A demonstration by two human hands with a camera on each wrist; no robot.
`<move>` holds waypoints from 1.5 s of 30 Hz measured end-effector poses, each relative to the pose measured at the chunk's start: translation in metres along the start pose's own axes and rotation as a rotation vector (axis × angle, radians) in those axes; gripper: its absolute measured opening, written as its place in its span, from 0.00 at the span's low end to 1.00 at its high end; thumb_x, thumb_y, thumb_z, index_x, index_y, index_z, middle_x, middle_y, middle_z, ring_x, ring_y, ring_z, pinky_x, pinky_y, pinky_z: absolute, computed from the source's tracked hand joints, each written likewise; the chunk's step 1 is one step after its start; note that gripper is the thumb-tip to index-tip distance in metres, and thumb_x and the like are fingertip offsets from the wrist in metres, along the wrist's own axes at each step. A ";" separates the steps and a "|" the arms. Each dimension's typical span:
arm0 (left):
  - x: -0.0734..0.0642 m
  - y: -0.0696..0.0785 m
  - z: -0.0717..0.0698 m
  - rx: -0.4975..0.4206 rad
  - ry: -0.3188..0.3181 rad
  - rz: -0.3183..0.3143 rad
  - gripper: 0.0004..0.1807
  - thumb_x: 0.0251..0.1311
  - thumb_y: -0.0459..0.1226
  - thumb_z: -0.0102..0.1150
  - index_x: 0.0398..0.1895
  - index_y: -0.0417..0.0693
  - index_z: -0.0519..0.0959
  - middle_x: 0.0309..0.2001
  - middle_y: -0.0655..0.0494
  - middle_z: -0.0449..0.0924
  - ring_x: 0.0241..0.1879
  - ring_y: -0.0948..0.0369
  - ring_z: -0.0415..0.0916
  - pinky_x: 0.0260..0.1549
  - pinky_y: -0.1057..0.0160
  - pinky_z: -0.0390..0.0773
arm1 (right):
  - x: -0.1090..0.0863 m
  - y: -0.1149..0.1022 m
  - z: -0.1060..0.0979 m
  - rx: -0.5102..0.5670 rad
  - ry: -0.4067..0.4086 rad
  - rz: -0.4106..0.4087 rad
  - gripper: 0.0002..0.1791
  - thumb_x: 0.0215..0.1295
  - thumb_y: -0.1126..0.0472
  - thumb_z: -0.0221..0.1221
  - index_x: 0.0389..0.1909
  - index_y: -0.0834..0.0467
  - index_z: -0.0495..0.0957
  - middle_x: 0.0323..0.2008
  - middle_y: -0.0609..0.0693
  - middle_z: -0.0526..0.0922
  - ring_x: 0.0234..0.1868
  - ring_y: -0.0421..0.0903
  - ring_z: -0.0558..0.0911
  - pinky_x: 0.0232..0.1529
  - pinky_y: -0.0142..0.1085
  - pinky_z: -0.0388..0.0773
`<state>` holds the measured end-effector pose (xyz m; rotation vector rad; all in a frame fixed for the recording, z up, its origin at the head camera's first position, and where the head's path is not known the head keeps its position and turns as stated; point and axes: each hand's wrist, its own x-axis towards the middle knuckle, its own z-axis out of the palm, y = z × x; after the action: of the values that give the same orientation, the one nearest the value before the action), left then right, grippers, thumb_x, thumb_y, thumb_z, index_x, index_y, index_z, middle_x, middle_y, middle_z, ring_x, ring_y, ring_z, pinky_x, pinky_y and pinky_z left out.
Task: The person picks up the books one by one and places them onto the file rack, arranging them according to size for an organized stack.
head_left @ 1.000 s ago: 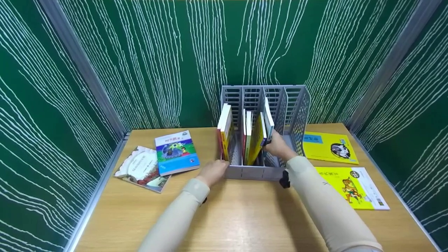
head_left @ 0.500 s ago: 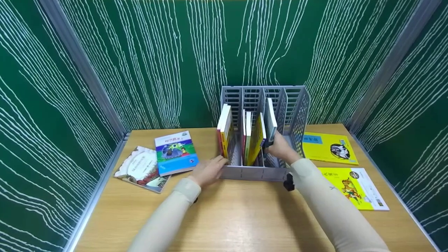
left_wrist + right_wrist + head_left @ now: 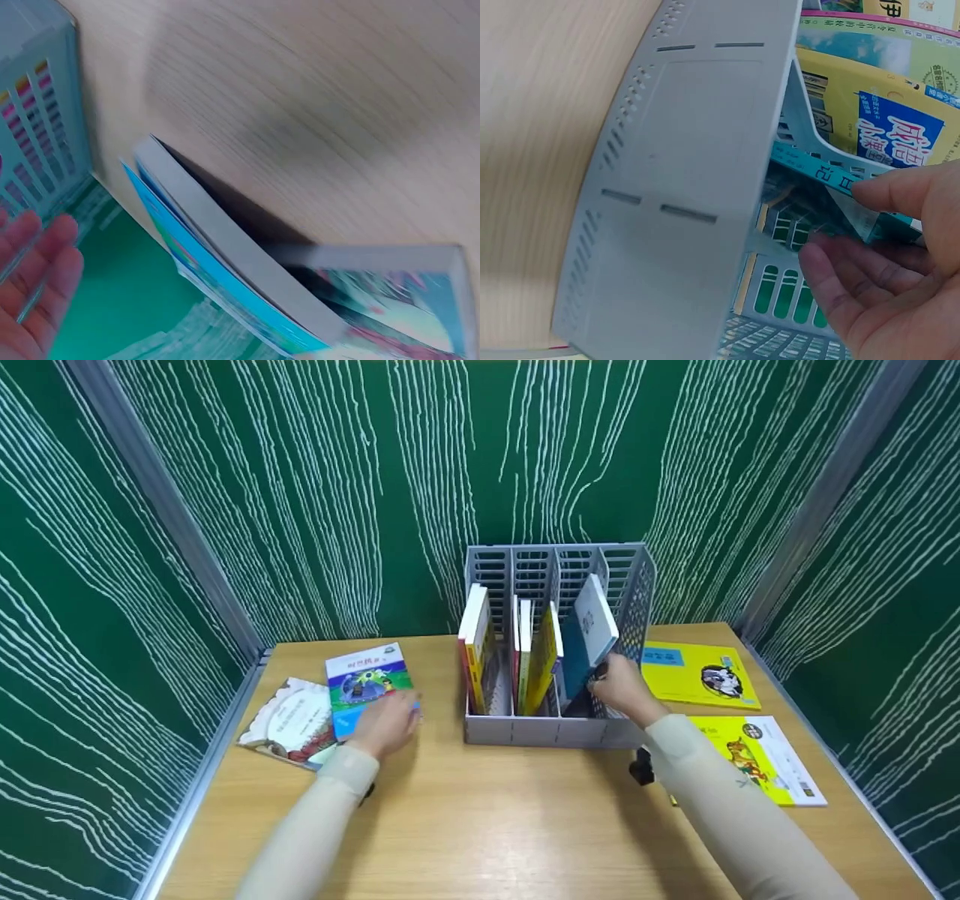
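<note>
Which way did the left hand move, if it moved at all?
Yes. The left hand moved left, away from the gray rack, toward the blue-and-green book.

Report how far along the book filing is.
Looks done: books stand in the two leftmost compartments of the rack. In hand: the right hand pinches the teal book, tilted in the third. Apparently left: the blue book by the left hand, the pale book and two yellow books, all outside.
</note>
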<state>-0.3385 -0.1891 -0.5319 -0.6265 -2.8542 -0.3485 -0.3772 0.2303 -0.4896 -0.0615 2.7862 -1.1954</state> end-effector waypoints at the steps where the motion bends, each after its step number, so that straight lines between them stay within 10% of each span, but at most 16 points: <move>1: -0.002 -0.004 -0.002 -0.010 0.007 -0.044 0.16 0.77 0.36 0.60 0.60 0.36 0.82 0.54 0.38 0.87 0.51 0.41 0.88 0.52 0.42 0.88 | -0.002 0.001 0.000 -0.026 0.003 0.000 0.38 0.72 0.74 0.57 0.81 0.71 0.59 0.76 0.73 0.71 0.65 0.66 0.78 0.75 0.63 0.72; 12: -0.015 -0.046 -0.013 0.028 -0.020 -0.481 0.29 0.78 0.46 0.61 0.64 0.26 0.77 0.56 0.30 0.84 0.49 0.36 0.87 0.48 0.37 0.88 | -0.020 0.020 0.002 -0.075 -0.068 0.006 0.28 0.77 0.65 0.61 0.73 0.72 0.72 0.72 0.73 0.75 0.69 0.68 0.78 0.73 0.64 0.75; 22: -0.027 -0.066 -0.003 -0.030 -0.092 -0.743 0.40 0.77 0.56 0.58 0.62 0.20 0.75 0.54 0.25 0.82 0.53 0.32 0.85 0.50 0.35 0.87 | -0.035 0.034 0.012 -0.194 -0.077 -0.118 0.22 0.77 0.57 0.65 0.63 0.67 0.83 0.63 0.69 0.85 0.58 0.63 0.85 0.63 0.58 0.85; 32: -0.029 -0.066 0.008 -0.097 -0.236 -0.843 0.49 0.78 0.61 0.54 0.70 0.16 0.66 0.62 0.21 0.79 0.62 0.30 0.81 0.60 0.34 0.83 | -0.038 0.046 0.021 -0.242 -0.126 -0.106 0.20 0.83 0.49 0.59 0.47 0.61 0.90 0.23 0.50 0.78 0.27 0.46 0.75 0.30 0.37 0.73; 45: -0.023 -0.064 0.009 -0.289 -0.170 -0.910 0.49 0.77 0.53 0.61 0.75 0.15 0.56 0.66 0.18 0.74 0.67 0.29 0.76 0.68 0.34 0.77 | -0.040 0.051 0.025 -0.246 -0.114 -0.046 0.22 0.83 0.45 0.57 0.48 0.59 0.90 0.25 0.50 0.78 0.27 0.47 0.76 0.30 0.36 0.72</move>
<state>-0.3470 -0.2521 -0.5580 0.6966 -3.0908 -0.8704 -0.3341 0.2506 -0.5400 -0.2086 2.8273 -0.8222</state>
